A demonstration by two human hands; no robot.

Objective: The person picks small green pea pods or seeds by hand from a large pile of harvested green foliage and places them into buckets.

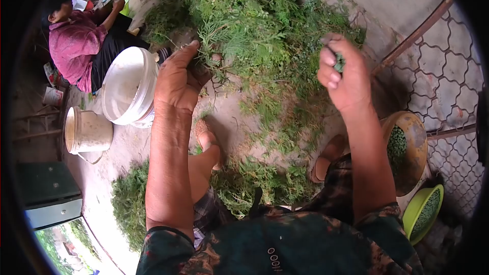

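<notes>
My left hand (178,79) is closed around the stem end of a leafy green branch (216,38), whose feathery sprays overlap the heap behind it. Part of the grip is hidden by the back of the hand. On the other side, my right hand (346,71) is raised and curled closed on a clump of small green seed cones (340,62), a few showing between the fingers. Beyond both hands lies a large pile of cut green branches (254,0) on the floor.
At right stand a yellowish bucket (415,142) and a lime-green basin (435,196), both holding small green cones. White buckets (89,131) stand at left, near a seated person in a pink top (76,40). More cut greenery (270,178) lies between my feet. Metal mesh (443,71) borders the right.
</notes>
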